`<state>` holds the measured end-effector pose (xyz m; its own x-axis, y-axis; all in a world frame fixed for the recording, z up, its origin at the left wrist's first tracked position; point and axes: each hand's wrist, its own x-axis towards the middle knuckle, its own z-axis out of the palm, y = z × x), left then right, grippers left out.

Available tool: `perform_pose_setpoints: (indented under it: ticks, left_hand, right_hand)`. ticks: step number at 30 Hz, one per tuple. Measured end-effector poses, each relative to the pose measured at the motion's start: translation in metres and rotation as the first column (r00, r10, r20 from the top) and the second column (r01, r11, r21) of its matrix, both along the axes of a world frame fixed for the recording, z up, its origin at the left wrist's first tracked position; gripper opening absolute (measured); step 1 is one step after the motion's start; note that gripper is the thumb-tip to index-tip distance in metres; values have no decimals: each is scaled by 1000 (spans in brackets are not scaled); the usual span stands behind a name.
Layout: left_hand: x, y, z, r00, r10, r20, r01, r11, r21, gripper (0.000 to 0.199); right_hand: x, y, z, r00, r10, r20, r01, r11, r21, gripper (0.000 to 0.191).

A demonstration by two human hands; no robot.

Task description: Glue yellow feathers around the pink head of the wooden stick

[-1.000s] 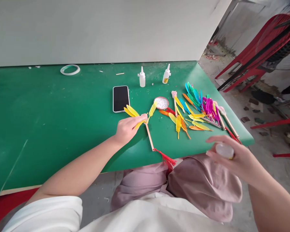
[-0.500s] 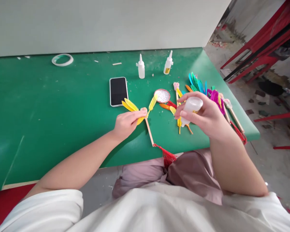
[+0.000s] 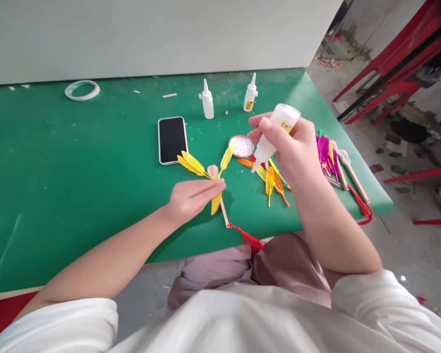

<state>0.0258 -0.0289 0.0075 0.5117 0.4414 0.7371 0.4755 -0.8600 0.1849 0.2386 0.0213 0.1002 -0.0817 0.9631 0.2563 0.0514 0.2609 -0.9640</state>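
Note:
My left hand (image 3: 194, 198) is closed in a pinch over the upper part of a wooden stick (image 3: 224, 212). A yellow feather (image 3: 216, 204) hangs from its fingertips, vane pointing toward me. The stick bears a pink ornament (image 3: 212, 171) at its top, more yellow feathers (image 3: 192, 163) splayed to either side, and a red tassel (image 3: 250, 239) at its lower end. My right hand (image 3: 294, 147) grips a white glue bottle (image 3: 275, 131) tilted nozzle-down to the left. Its tip is above the table, apart from the stick.
A phone (image 3: 172, 140) lies left of the stick. Beyond are two glue bottles (image 3: 208, 100) and a tape roll (image 3: 82, 90). A small dish of white bits (image 3: 241, 146) stands near loose yellow and orange feathers (image 3: 270, 180). Purple feathers (image 3: 327, 154) and tasselled sticks (image 3: 355, 176) lie at the right edge.
My right hand has lifted the glue bottle and moved left, its nozzle now slanting left. My left hand has slid down off the pink ornament with the yellow feather.

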Motion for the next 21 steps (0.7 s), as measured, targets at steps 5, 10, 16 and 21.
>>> perform_pose_setpoints:
  ticks: [5,10,16,21]
  left_hand:
    - [0,-6,11,989,-95,-117,102,993,54,25]
    - [3,-5,14,988,-111,-107,120,990,75,18]
    - [4,-5,13,984,-135,-120,141,989,43,21]
    - [5,-6,16,984,-122,-127,131,989,69,16]
  right_hand:
    - [-22,9,-16,993,-117,-29,118,993,30,37]
    - [-23,9,-47,984,-105,-146,81,983,-163,42]
    - [-25,9,-56,956,-139,-258,58,952,-301,46]
    - [-32,10,-60,946,-130,-296,16,933,-358,43]
